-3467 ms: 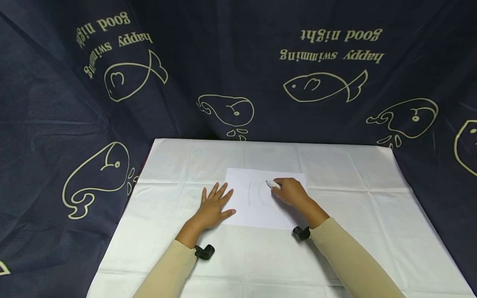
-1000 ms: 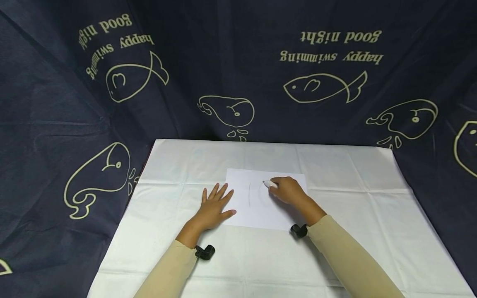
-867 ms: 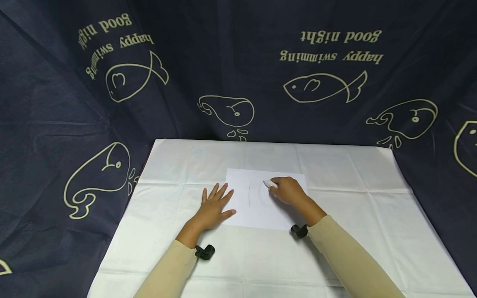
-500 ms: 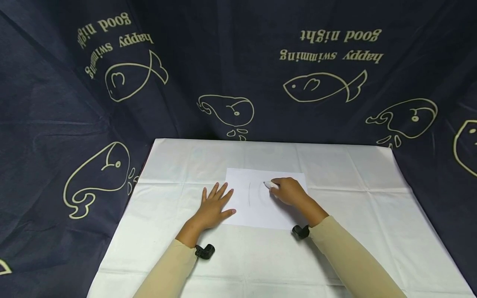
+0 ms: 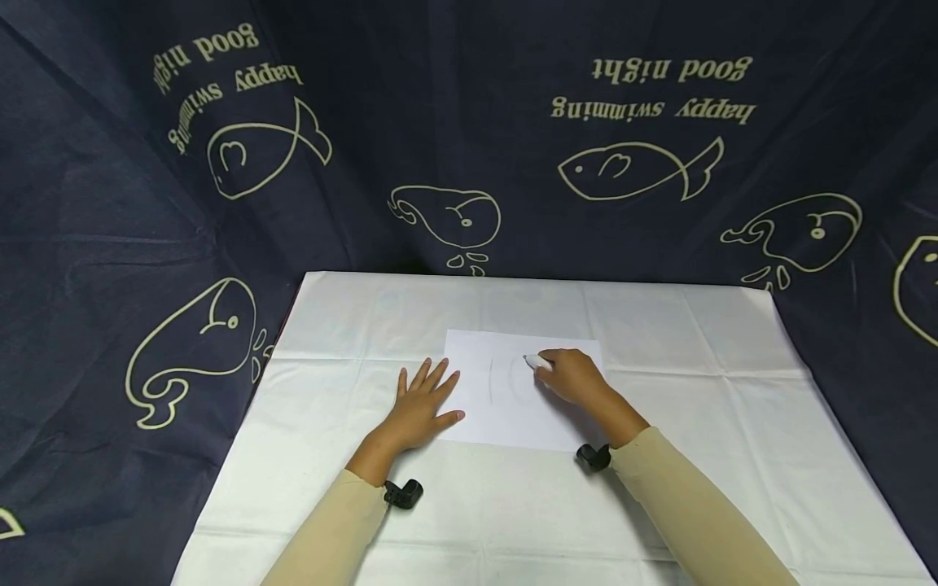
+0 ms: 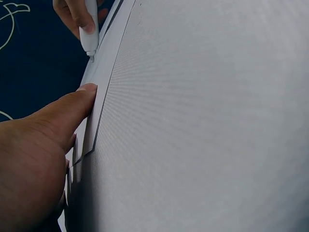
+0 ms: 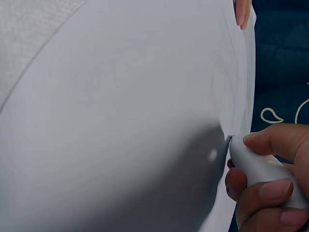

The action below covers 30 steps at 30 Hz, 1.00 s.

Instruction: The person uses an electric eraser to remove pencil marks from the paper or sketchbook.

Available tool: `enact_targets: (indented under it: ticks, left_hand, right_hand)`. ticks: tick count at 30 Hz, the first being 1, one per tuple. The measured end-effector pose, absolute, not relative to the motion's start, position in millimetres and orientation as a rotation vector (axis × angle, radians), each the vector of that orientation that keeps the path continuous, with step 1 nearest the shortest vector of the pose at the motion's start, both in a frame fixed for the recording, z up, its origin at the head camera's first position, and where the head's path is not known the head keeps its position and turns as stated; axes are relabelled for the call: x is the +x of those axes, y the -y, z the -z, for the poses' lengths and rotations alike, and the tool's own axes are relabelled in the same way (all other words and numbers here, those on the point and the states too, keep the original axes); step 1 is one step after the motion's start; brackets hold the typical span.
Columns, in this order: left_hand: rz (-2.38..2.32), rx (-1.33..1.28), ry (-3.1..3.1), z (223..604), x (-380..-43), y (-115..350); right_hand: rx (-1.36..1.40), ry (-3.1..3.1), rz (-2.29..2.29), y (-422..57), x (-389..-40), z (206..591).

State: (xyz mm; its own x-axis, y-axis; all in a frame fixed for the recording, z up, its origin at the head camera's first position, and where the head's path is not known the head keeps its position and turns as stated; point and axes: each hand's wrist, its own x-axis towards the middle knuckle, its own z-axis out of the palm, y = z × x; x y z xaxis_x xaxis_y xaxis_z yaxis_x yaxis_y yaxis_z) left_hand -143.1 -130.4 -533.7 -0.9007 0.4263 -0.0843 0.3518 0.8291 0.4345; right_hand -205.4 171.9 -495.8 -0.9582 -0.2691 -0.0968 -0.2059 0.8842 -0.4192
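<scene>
A white sheet of paper (image 5: 476,423) lies on the cloth-covered table, bearing faint grey curved lines. The left hand (image 5: 418,411) rests with spread fingers at the paper's left edge; its thumb (image 6: 72,108) lies on the sheet in the left wrist view. Over the paper's right half, the right hand (image 5: 575,378) grips a thick white pen (image 7: 260,169) with a narrow grey tip. Thumb and fingers curl round the pen's body. Its tip points left, right at the paper near the upper end of the drawn curve. The hand and its shadow hide the paper's right part.
A creased white cloth (image 5: 659,505) covers the table around the sheet. Behind and beside it hangs a dark blue curtain (image 5: 440,122) with fish and whale outlines. Small black cameras (image 5: 403,494) sit at both wrists.
Over the last second the right hand and pen have shifted slightly right across the paper. The left hand and the sheet stay in place.
</scene>
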Motion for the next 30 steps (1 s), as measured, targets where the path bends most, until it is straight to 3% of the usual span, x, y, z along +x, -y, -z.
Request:
enact_targets:
  ticks: [30]
  left_hand:
    - [-0.604, 0.616, -2.840, 535.3, -142.9, 130.6]
  right_hand:
    - [-0.357, -2.900, 0.622, -167.5, -203.9, 497.5]
